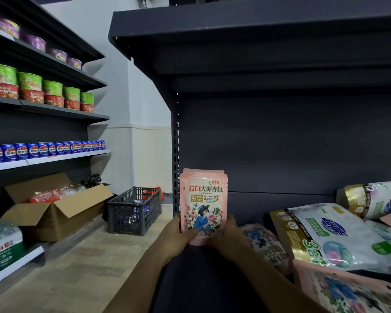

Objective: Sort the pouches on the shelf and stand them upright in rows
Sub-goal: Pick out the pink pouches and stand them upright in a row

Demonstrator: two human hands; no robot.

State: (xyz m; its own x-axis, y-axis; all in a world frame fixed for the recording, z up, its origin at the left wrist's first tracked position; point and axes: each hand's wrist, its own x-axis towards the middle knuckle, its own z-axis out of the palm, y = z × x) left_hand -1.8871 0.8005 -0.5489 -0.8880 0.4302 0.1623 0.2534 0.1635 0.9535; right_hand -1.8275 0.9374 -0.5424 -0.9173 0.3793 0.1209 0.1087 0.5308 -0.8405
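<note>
1. Shop aisle, dark metal shelf (203, 279) low in front, dark back panel behind, the left stretch of the shelf bare.
2. Left hand (178, 236) clamped on the lower left edge of a pink pouch (203, 199), fingers curled round the bottom corner.
3. Right hand (229, 233) closed on the lower right edge, mirroring the left — two-sided grip, likely to square a small stack, since further pink tops peek out just behind the front one.
4. Held upright, label facing out, at the shelf's far left by the upright post: probably the start of a row, worked from the end inward.
5. Base seemingly at or just above the shelf surface; contact not clear from here.
6. Just to the right, a floral pouch (264, 242) lying flat, unsorted.
7. Further right, a heap of white detergent bags (343, 236) tilted over one another, another pink pack (348, 290) flat in the near corner.
8. Well off to the left: grey crate (133, 213) and open cardboard box (54, 213) on the floor, cup noodles (43, 91) and blue cans (45, 150) on the neighbouring shelves.
</note>
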